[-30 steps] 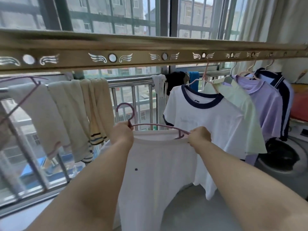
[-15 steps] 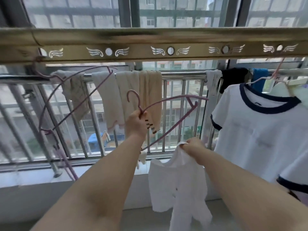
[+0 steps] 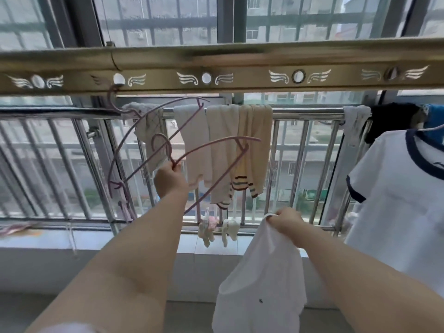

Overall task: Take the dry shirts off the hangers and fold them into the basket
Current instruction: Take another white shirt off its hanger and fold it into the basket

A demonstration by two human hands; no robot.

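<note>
My left hand (image 3: 171,179) grips a bare pink hanger (image 3: 213,162) at the base of its hook, raised and tilted in front of the balcony railing. My right hand (image 3: 286,222) clutches a white shirt (image 3: 262,280) by its collar; the shirt hangs limp below it, off the hanger. A white shirt with a navy collar (image 3: 394,207) still hangs on a hanger at the right edge. Another bare pink hanger (image 3: 134,140) hangs from a hole in the gold drying rail (image 3: 216,66). No basket is in view.
Cream towels and striped socks (image 3: 230,150) are draped over the steel railing (image 3: 307,114) straight ahead. Small pale socks (image 3: 216,228) dangle low by the sill. Dark and blue cloths (image 3: 394,118) hang on the railing at the right. Window bars stand behind.
The shirt has come off the hanger and hangs lower from my right hand. My left hand has lifted the bare hanger up and leftward, nearer the rail. My view has turned left.
</note>
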